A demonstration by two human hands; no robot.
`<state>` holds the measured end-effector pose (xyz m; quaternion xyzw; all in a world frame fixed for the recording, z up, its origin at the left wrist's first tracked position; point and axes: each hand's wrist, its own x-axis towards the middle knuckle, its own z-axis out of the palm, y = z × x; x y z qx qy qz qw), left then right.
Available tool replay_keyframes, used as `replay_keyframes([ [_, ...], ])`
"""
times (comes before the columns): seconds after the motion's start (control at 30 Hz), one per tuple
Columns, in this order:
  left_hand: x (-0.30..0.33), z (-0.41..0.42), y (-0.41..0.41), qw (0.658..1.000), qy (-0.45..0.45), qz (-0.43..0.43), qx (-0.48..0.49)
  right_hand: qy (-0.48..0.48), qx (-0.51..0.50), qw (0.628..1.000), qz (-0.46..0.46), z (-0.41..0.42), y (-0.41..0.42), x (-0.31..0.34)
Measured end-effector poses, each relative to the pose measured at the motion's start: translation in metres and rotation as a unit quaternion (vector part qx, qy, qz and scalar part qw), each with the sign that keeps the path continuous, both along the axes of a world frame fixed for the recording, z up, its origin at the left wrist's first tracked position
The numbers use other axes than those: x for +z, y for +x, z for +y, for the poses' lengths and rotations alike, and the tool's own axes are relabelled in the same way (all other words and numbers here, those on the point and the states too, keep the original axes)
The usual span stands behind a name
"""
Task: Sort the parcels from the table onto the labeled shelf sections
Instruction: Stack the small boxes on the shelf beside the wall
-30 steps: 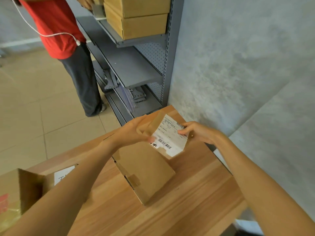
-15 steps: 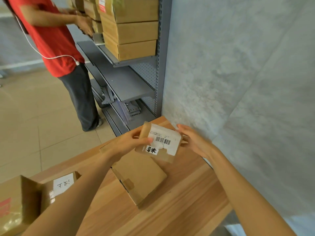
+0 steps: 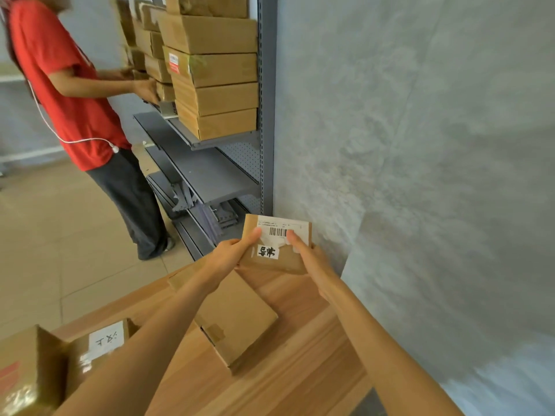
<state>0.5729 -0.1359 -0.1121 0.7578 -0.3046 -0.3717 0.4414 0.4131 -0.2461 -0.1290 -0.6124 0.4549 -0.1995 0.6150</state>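
A small flat cardboard parcel (image 3: 277, 246) is held up above the far end of the wooden worktop (image 3: 300, 370), its labelled face turned toward the camera: a white shipping label with a barcode along the top and a smaller white sticker with handwritten black characters below it. The left hand (image 3: 229, 255) grips the parcel's left edge, thumb pressed on the front face near the label; the right hand (image 3: 309, 261) closes on the right side, its thumb lying over the label's lower right part. The parcel sits between the two hands, clear of the worktop. Directly beneath it a larger flat cardboard box (image 3: 237, 319) lies on the worktop, partly hidden by the left forearm. At the near left corner stand two more boxes, one bearing a handwritten white label (image 3: 106, 339). Beyond the worktop a grey metal shelf unit (image 3: 267, 115) stands against the wall, carrying stacked cardboard boxes (image 3: 214, 94), where a person in a red shirt (image 3: 63, 94) handles parcels.
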Motion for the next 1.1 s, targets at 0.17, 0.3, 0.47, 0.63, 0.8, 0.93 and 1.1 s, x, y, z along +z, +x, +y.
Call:
replay_keyframes([
  [0.17, 0.015, 0.016, -0.014, 1.000, -0.006, -0.024, -0.001, -0.010, -0.030, 0.999, -0.015, 0.007, -0.025, 0.010],
  [0.3, 0.024, 0.031, -0.012, 0.974, 0.021, -0.228, 0.007, -0.021, -0.044, 0.999, -0.008, 0.013, -0.050, 0.020],
  [0.47, 0.045, 0.041, -0.022, 0.840, 0.057, -0.534, -0.083, -0.036, -0.068, 0.997, -0.021, 0.025, -0.081, 0.043],
  [0.63, 0.072, 0.042, -0.054, 0.757, 0.026, -0.635, -0.150, -0.055, -0.112, 0.992, -0.017, 0.041, -0.119, 0.071],
  [0.8, 0.097, 0.050, -0.088, 0.726, -0.007, -0.660, -0.190, -0.058, -0.170, 0.984, -0.004, 0.075, -0.161, 0.098],
  [0.93, 0.113, 0.070, -0.117, 0.721, -0.058, -0.655, -0.219, -0.057, -0.218, 0.974, -0.003, 0.119, -0.194, 0.116],
  [1.1, 0.124, 0.100, -0.160, 0.718, -0.108, -0.638, -0.257, -0.068, -0.291, 0.954, -0.001, 0.176, -0.240, 0.129],
])
